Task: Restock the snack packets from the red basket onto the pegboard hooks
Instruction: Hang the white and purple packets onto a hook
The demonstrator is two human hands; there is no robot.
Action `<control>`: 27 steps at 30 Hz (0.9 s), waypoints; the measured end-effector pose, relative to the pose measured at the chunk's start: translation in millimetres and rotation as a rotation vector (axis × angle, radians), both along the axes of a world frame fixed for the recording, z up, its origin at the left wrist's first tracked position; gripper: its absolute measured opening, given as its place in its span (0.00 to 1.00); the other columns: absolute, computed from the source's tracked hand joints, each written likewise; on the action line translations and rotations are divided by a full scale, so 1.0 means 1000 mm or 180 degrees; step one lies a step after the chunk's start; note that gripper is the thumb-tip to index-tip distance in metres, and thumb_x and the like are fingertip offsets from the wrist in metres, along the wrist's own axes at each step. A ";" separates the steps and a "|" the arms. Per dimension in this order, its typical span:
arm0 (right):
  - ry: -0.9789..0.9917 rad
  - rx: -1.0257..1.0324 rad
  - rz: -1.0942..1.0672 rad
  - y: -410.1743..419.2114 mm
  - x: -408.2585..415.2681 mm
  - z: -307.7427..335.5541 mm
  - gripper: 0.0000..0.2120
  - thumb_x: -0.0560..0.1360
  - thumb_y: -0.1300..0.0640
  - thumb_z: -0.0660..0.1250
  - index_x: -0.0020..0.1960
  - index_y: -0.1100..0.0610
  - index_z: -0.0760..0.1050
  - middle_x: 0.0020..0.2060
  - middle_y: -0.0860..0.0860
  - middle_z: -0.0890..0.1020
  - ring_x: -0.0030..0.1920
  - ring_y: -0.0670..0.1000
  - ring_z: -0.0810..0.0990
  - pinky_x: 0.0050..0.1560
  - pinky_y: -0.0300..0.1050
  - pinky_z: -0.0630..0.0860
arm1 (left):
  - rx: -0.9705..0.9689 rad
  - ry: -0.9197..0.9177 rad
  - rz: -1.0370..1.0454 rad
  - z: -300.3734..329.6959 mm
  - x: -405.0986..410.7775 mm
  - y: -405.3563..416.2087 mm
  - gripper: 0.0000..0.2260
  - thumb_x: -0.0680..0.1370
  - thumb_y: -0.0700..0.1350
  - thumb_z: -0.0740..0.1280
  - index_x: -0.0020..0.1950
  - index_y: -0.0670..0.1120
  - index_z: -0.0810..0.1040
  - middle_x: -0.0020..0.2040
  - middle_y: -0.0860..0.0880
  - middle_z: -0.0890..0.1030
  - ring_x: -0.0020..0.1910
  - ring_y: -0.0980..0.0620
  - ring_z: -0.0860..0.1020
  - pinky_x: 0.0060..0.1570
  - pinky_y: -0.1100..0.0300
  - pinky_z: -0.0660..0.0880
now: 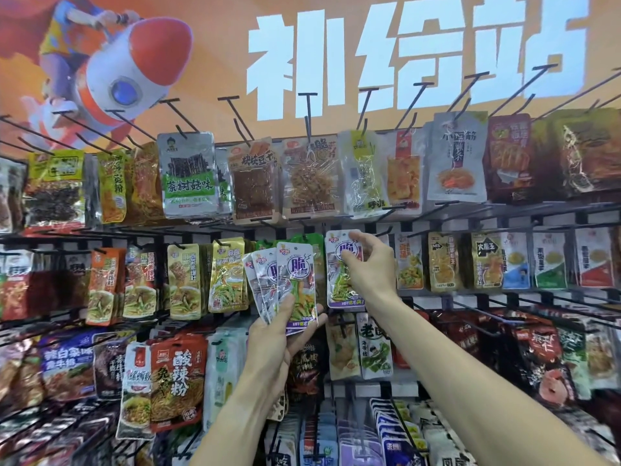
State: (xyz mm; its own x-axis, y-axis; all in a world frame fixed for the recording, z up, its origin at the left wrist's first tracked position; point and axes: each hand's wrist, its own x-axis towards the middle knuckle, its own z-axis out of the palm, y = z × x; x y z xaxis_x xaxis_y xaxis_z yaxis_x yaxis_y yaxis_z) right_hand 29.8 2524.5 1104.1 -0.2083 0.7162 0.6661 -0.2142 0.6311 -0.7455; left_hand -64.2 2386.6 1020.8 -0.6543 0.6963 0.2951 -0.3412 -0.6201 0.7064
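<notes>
Both forearms reach up from the bottom edge toward the pegboard [437, 216], mid rows. Left hand [279, 334] holds a fanned stack of snack packets [289, 280], white-purple with green veg print, fingers curled round the stack's lower end, thumb across the front, packets upright and slightly tilted left. Right hand [368, 264] holds one matching single packet [339, 274] just right of the stack, fingers pinching its upper right edge, thumb on the front face; packet top sits up by the second-row rail, whether its hole is on a hook cannot be told. Stack and single packet near each other, not touching. Pegboard rows packed with other hanging snack packs: silver-green pack [188, 176] top row centre-left, orange-red noodle pack [176, 381] lower left. Orange banner [336, 38] with white characters and a rocket cartoon [127, 65] above the top hooks. Red basket out of view
</notes>
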 end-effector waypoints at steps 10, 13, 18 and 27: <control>-0.0376 0.0055 -0.0464 -0.001 -0.006 0.006 0.21 0.79 0.60 0.72 0.71 0.55 0.78 0.66 0.49 0.81 0.60 0.50 0.79 0.72 0.51 0.71 | 0.0003 0.0306 -0.0063 0.006 0.007 -0.008 0.20 0.82 0.46 0.71 0.70 0.37 0.76 0.59 0.34 0.85 0.55 0.34 0.86 0.43 0.56 0.86; -0.0528 -0.0089 -0.0542 0.005 -0.013 0.011 0.20 0.78 0.62 0.73 0.70 0.55 0.79 0.67 0.51 0.81 0.67 0.52 0.77 0.73 0.51 0.71 | -0.0004 0.0326 -0.0075 0.010 0.010 -0.008 0.19 0.82 0.46 0.71 0.70 0.38 0.77 0.61 0.36 0.85 0.56 0.34 0.86 0.42 0.57 0.86; -0.0689 -0.0019 -0.0671 0.005 -0.015 0.006 0.18 0.78 0.54 0.74 0.68 0.51 0.80 0.66 0.52 0.81 0.70 0.56 0.76 0.73 0.56 0.70 | -0.0164 0.0388 -0.0199 0.010 0.016 -0.007 0.20 0.81 0.47 0.71 0.70 0.39 0.78 0.60 0.36 0.85 0.56 0.34 0.86 0.43 0.57 0.86; 0.0029 -0.0193 0.0319 -0.028 0.003 -0.041 0.21 0.73 0.54 0.80 0.60 0.49 0.72 0.54 0.49 0.81 0.53 0.48 0.82 0.53 0.50 0.84 | -0.0290 0.0357 -0.0122 0.009 0.027 0.004 0.17 0.81 0.50 0.71 0.65 0.41 0.81 0.58 0.42 0.86 0.48 0.44 0.88 0.42 0.57 0.85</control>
State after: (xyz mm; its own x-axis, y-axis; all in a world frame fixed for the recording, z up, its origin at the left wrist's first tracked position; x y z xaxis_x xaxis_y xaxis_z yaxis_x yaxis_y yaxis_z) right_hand 32.7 2496.1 1063.0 -0.2750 0.7310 0.6245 -0.2808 0.5601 -0.7794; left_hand -37.7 2390.3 1029.3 -0.5932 0.7473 0.2994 -0.2791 -0.5398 0.7942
